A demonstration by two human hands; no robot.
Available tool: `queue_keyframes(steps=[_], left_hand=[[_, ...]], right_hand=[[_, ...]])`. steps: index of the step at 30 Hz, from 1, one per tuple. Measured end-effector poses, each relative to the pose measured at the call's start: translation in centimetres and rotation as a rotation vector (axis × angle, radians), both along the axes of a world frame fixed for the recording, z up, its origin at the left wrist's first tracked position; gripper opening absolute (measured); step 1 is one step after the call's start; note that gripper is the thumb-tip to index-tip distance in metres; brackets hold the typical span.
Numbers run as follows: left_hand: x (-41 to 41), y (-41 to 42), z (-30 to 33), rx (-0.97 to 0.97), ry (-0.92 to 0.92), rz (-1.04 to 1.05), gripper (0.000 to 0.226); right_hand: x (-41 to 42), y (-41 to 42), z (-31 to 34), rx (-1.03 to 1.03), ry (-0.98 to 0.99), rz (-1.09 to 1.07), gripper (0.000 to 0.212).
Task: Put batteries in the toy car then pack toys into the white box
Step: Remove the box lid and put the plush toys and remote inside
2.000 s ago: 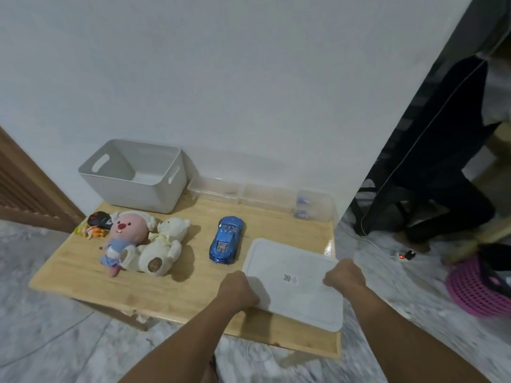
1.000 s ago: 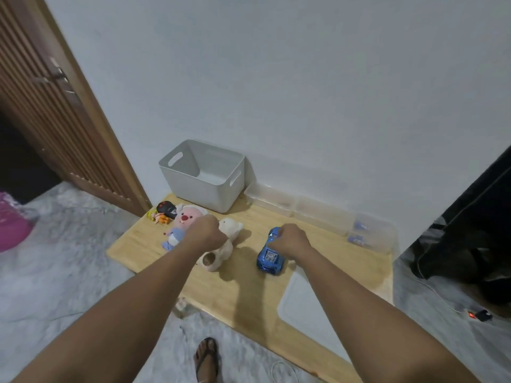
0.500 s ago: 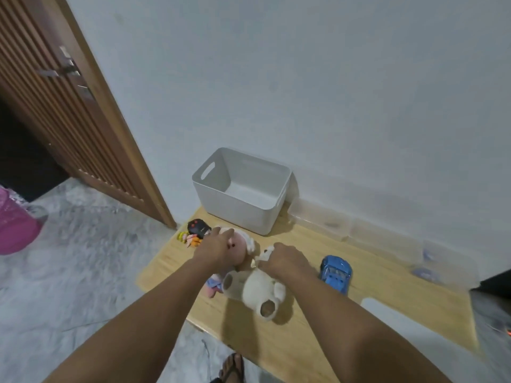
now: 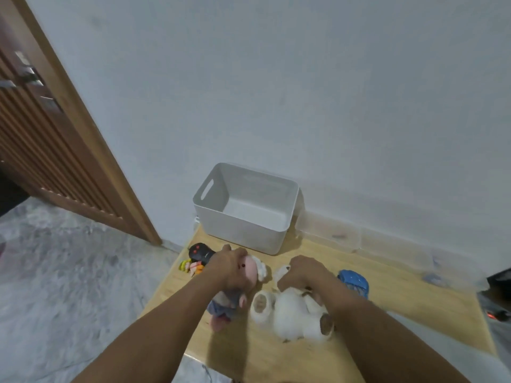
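Observation:
My left hand (image 4: 229, 269) grips the head of a pink plush doll (image 4: 249, 275), whose blue-clad body hangs below my wrist. My right hand (image 4: 301, 273) grips the white teddy bear (image 4: 290, 313) near its neck, and the bear's feet point toward me. Both toys are just above the low wooden table (image 4: 401, 299). The white box (image 4: 243, 228) stands open and empty at the table's far left, against the wall. The blue toy car (image 4: 355, 281) sits to the right of my right hand.
A black remote control (image 4: 199, 252) and a small yellow-orange toy (image 4: 189, 266) lie at the table's left edge. Clear plastic trays (image 4: 345, 236) run along the wall to the right of the box. A wooden slatted door (image 4: 41, 139) stands at left.
My right hand left the blue car and took hold of the white bear. My left hand closed on the pink doll. Both toys have lifted slightly and the view has shifted left.

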State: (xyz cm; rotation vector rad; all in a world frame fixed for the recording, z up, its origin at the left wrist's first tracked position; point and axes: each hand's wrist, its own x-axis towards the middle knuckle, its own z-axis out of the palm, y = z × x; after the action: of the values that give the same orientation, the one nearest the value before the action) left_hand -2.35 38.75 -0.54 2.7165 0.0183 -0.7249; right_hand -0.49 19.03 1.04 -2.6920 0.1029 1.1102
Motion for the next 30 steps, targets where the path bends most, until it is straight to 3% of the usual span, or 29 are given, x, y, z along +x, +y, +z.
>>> queue_keyframes(steps=[4, 8, 12, 15, 18, 22, 30], left_hand=[[3.2, 1.5, 5.7, -0.176, 0.313, 0.018, 0.069], [6.7, 3.2, 12.2, -0.272, 0.298, 0.048, 0.064], [10.1, 5.0, 15.9, -0.371, -0.045, 0.164, 0.084], [12.1, 5.2, 16.0, -0.232, -0.445, 0.176, 0.078], [13.7, 5.2, 14.4, -0.165, -0.609, 0.215, 0.072], [15.5, 5.5, 11.3, -0.117, -0.548, 0.182, 0.068], [18.2, 5.0, 4.9, -0.034, -0.288, 0.096, 0.063]], right_hand=[[3.4, -0.7, 5.9, 0.174, 0.266, 0.049, 0.065], [6.5, -0.4, 12.0, 0.361, 0.069, 0.022, 0.059], [8.9, 1.7, 16.1, 0.496, -0.365, -0.136, 0.059], [10.4, 4.1, 15.9, 0.348, -0.743, -0.149, 0.065], [11.6, 6.1, 14.0, 0.274, -0.892, -0.167, 0.068], [12.6, 7.5, 10.5, 0.239, -0.873, -0.147, 0.066], [14.9, 7.6, 3.7, 0.174, -0.649, -0.093, 0.060]])
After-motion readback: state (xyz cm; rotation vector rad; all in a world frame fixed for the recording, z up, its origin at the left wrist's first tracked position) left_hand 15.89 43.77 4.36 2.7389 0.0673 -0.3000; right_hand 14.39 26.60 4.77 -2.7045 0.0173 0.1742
